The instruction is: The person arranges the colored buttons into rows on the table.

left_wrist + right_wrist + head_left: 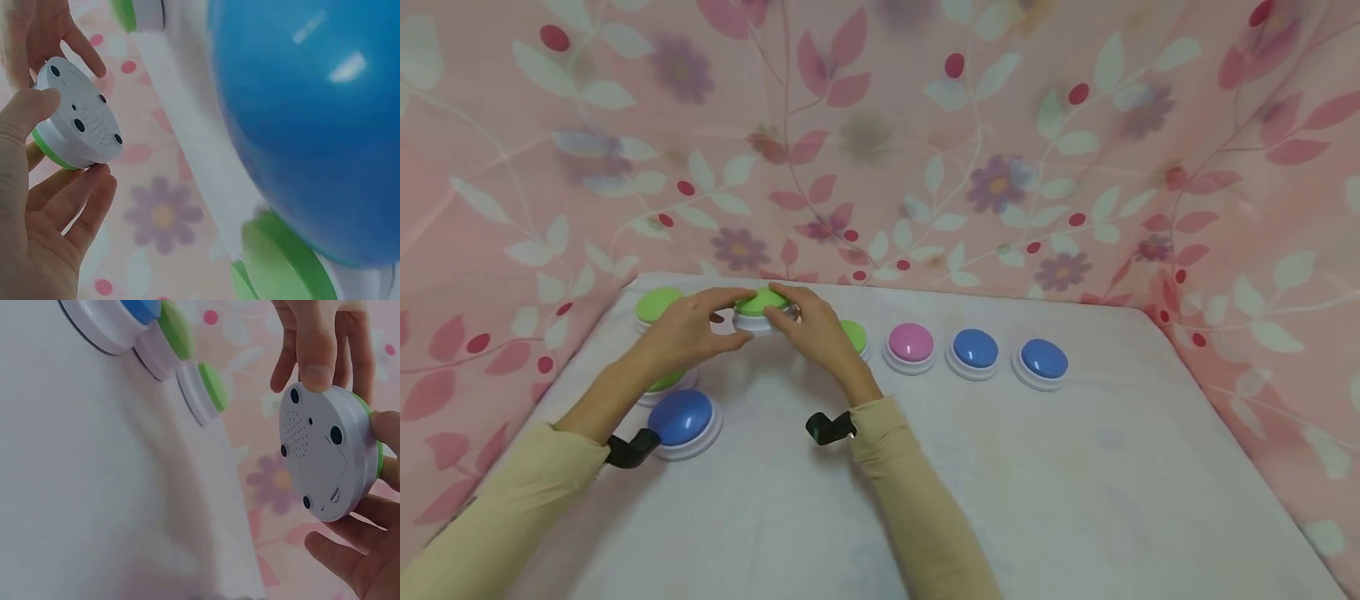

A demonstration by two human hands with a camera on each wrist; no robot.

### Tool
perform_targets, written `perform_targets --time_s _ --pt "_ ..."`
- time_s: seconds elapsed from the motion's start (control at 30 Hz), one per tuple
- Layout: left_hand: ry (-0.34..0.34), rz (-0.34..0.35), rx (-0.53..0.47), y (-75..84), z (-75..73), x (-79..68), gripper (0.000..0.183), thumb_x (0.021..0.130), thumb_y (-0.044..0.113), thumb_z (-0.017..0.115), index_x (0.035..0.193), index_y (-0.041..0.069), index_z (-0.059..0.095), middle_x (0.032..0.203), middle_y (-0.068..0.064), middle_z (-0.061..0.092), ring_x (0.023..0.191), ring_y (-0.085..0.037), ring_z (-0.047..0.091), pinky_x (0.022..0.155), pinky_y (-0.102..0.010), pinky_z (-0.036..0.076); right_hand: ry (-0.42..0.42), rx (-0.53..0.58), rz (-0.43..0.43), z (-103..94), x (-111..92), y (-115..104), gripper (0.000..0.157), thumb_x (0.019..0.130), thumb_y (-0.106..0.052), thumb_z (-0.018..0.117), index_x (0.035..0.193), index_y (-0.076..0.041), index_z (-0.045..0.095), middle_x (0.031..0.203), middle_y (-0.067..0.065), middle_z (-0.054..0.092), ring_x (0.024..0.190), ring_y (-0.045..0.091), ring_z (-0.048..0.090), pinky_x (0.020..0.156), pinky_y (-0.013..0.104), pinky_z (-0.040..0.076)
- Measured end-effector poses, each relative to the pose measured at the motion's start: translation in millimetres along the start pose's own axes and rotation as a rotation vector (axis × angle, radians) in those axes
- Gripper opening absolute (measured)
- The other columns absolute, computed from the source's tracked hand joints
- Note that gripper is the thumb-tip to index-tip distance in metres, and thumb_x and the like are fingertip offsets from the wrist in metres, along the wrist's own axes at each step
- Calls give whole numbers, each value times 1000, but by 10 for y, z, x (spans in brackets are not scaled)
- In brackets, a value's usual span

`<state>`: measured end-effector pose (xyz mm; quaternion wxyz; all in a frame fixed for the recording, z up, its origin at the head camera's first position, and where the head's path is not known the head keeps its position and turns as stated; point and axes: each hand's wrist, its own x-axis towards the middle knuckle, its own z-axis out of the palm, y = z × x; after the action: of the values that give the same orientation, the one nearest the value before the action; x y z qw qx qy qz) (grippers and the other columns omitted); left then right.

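Observation:
A green push button (762, 302) with a white base is held up off the white table between both hands. My left hand (687, 335) pinches its left side, the thumb on the base's edge and fingers at the green dome. From the right side my right hand (817, 330) grips the same button with thumb and fingers. In the right wrist view the button's underside (312, 456) shows dark round feet, a patch of small holes and a battery cover. Below the left forearm sits a blue push button (681, 418), close to the wrist camera.
Green buttons (658, 306) stand at the left, one partly behind the left wrist. Another green button (854, 336) is half hidden by the right hand. Rightward in a row are a pink button (911, 343) and two blue buttons (974, 350). Floral cloth (880, 167) hangs behind the table (1075, 483).

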<state>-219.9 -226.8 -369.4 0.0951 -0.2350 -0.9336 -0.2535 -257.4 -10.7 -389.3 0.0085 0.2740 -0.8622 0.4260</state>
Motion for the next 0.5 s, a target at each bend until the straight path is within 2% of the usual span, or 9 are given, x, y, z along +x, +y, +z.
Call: perform_targets --time_s 0.23,0.33,0.5 --pt "149 236 21 175 97 3 63 72 12 88 128 1 62 126 -18 65 92 -31 69 73 -43 59 -59 -1 -56 -303 -266 8 60 96 -36 64 149 -16 45 149 1 48 132 16 48 108 34 43" --pt "169 275 21 271 140 -3 63 71 13 89 127 2 63 127 -18 64 91 -31 70 72 -43 59 -67 -6 -82 -401 -376 42 60 95 -32 67 148 -16 46 148 1 49 132 15 48 109 34 42" --pt "165 295 37 436 231 -20 62 72 17 89 126 4 62 128 -18 63 99 -36 69 75 -47 59 -86 -31 -90 -527 -561 106 61 93 -29 69 148 -16 46 147 3 49 133 17 48 110 36 42"
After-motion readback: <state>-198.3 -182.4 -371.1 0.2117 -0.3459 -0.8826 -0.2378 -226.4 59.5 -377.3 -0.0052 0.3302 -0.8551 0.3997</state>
